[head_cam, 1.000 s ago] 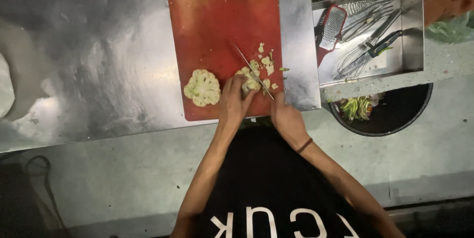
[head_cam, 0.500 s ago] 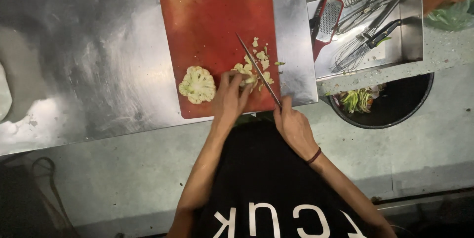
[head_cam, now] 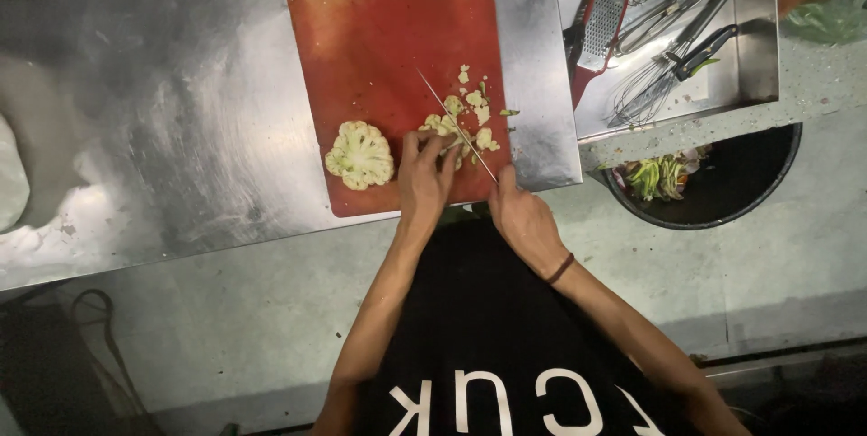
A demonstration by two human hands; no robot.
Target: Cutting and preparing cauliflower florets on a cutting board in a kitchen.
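Pinning cauliflower bits [head_cam: 456, 124] at the red board's [head_cam: 379, 29] near right with my left hand [head_cam: 424, 178], fingertips pressed; right hand [head_cam: 524, 219] wraps the knife [head_cam: 456, 124]. Florets light, brittle, crumbly; hold from above.

My left hand [head_cam: 424, 178] and right hand [head_cam: 522, 219] are bare, with both forearms uncovered up to the frame's lower edge. A thin dark band, seemingly reddish-brown, circles my right wrist. I wear a black garment bearing large white block lettering across the front, partly cut off by the frame.
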